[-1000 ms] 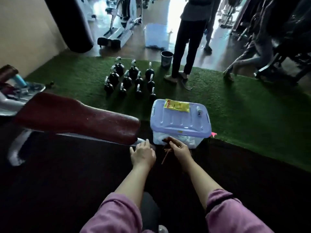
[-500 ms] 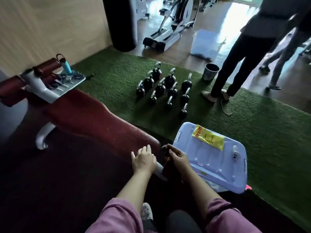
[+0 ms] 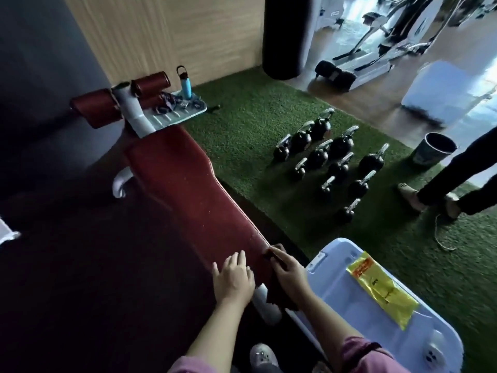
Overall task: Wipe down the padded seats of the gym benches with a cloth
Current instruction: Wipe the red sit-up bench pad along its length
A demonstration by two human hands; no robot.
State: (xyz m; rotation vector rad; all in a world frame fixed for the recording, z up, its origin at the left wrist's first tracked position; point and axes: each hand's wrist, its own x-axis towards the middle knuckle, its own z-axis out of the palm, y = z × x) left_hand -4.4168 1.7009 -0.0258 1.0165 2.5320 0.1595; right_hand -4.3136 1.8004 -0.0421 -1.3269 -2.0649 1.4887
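The dark red padded bench seat [image 3: 185, 189] runs from upper left toward the lower centre of the frame. At its near end the left hand [image 3: 233, 281] lies flat on the pad, fingers straight and together. Just right of it, the right hand [image 3: 289, 273] pinches a dark cloth [image 3: 274, 294] against the seat's edge. A lavender-lidded storage bin [image 3: 357, 308] sits at lower right.
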